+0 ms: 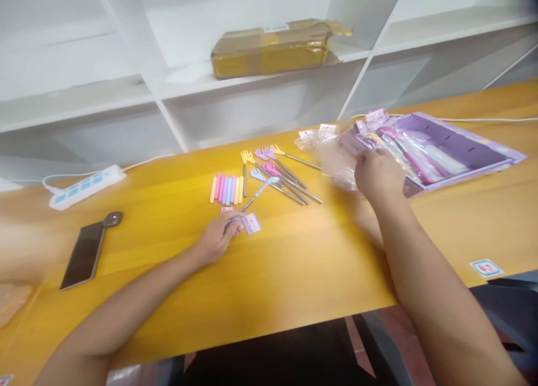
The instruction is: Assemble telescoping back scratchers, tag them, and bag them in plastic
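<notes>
"What do we hold?"
"Our left hand (219, 236) pinches a blue scratcher (262, 190) over the worktop (294, 279), a card (251, 223) alongside."
"And our right hand (380, 176)?"
"Curled by the tray (460, 140) and clear bags (332, 157); we can't tell its grip."
"The tray's load?"
"Bagged pieces (411, 153), some pink."

We can read no wording: the white label (276, 28) on the taped box (252, 58), top centre, the printed tag (251, 223) mid-frame and the sticker (486, 268), lower right, are too blurred.
</notes>
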Available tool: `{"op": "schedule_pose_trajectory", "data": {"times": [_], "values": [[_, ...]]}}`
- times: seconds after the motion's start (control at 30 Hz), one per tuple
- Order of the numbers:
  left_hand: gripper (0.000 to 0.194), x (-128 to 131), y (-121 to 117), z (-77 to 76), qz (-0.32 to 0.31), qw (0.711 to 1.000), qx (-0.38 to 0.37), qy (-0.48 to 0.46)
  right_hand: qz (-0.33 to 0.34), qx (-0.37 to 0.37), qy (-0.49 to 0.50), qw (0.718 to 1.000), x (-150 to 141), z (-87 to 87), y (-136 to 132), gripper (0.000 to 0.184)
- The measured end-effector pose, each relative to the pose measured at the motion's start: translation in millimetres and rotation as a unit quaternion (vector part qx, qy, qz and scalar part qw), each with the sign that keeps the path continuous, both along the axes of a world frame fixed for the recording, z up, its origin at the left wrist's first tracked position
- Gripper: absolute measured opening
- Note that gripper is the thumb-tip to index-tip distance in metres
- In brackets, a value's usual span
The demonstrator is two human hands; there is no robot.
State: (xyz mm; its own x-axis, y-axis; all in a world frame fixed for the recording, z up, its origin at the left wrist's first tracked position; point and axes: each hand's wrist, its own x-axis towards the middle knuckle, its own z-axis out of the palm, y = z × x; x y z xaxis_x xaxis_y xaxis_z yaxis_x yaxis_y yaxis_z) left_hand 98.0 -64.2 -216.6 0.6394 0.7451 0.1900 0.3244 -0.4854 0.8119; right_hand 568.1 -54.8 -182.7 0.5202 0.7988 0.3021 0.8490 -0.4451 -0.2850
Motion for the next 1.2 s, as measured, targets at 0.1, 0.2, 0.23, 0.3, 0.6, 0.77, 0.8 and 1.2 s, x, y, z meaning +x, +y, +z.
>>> {"op": "schedule_pose_trajectory", "data": {"times": [0.1, 0.2, 0.23, 0.3, 0.6, 0.77, 0.8, 1.2], "values": [[0.042, 5.5, -5.2, 0.5, 0.014, 0.999, -0.033, -0.034, 0.047, 0.147, 0.054, 0.987, -27.5, 15.2, -5.5, 0.031], [0.036, 12.7, -12.9, 4.9, 0.037, 0.993, -0.093, -0.058, 0.11, 0.26, 0.159, 0.946, -80.3, 23.1, -21.3, 0.039], [0.035, 14.3, -14.9, 6.7, 0.034, 0.993, -0.099, -0.058, 0.156, 0.273, 0.177, 0.932, -100.3, 23.8, -29.2, 0.039], [0.034, 15.3, -17.3, 9.7, 0.015, 0.995, -0.081, -0.052, 0.264, 0.264, 0.207, 0.904, -138.1, 22.9, -46.8, 0.038], [0.06, 20.0, -29.4, 5.3, -0.101, 0.992, -0.073, -0.026, 0.545, 0.151, 0.303, 0.768, -199.6, -0.8, -77.8, 0.034], [0.041, 26.0, -34.0, 8.2, -0.095, 0.992, -0.079, -0.039, 0.54, 0.112, 0.386, 0.739, -198.6, -8.5, -78.7, 0.038], [0.04, 25.5, -33.0, 8.3, -0.086, 0.992, -0.085, -0.045, 0.534, 0.111, 0.412, 0.73, -198.7, -8.7, -79.3, 0.038], [0.053, 26.7, -26.9, 13.4, -0.131, 0.982, -0.115, -0.067, 0.442, -0.037, 0.647, 0.62, -221.9, -30.2, -64.4, 0.052]]}}
